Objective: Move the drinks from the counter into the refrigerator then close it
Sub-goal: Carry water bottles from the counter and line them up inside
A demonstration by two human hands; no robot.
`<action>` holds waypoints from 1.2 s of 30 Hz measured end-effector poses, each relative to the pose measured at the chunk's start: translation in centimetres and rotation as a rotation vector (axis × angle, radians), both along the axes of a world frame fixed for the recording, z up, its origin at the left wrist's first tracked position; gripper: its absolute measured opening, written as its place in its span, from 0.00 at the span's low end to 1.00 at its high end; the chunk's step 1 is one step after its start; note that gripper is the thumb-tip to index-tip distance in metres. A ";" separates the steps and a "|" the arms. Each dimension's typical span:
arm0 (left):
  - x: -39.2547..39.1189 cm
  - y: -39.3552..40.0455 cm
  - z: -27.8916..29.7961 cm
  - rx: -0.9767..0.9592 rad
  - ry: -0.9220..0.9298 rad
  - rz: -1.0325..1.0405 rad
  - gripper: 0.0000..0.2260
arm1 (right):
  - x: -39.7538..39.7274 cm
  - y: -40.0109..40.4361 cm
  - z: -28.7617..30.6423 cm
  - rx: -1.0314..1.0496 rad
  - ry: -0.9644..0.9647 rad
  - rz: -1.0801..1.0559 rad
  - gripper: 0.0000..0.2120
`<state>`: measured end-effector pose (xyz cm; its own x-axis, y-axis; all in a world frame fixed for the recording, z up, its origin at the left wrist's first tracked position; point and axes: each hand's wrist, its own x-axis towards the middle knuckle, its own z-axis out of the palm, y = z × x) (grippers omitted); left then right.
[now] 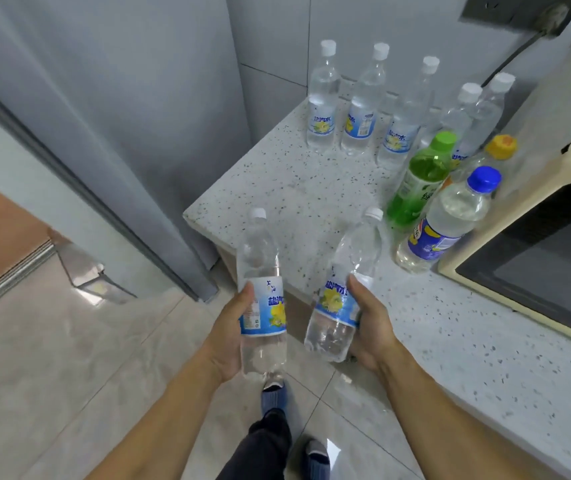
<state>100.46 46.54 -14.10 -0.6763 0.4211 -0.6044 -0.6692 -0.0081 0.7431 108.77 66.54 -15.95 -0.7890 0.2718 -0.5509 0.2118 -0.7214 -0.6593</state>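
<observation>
My left hand (230,336) grips a clear white-capped bottle with a blue label (262,271), held upright off the counter's front edge. My right hand (370,323) grips a second bottle of the same kind (349,275), tilted right. On the speckled counter (294,188) stand several more white-capped bottles (323,98), plus a green bottle (419,181), a blue-capped bottle (450,220) and a yellow-capped bottle (500,147). The grey refrigerator (104,98) stands to the left of the counter, its door shut from what shows.
A cream microwave oven (536,254) sits on the counter at the right, close behind the coloured bottles. A wall socket with a plugged cable (550,15) is above it. Pale floor tiles (69,375) spread at the left, with my feet (273,396) below.
</observation>
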 end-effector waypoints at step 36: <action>-2.2 -51.0 0.7 -0.168 0.083 0.784 0.31 | -17.4 -53.3 0.6 0.377 0.104 1.059 0.18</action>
<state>98.21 -4.41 -13.37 -0.7825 -0.2871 -0.5525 -0.4577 -0.3364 0.8230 91.34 13.21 -15.38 -0.7582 -0.4263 -0.4933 0.5302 0.0373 -0.8471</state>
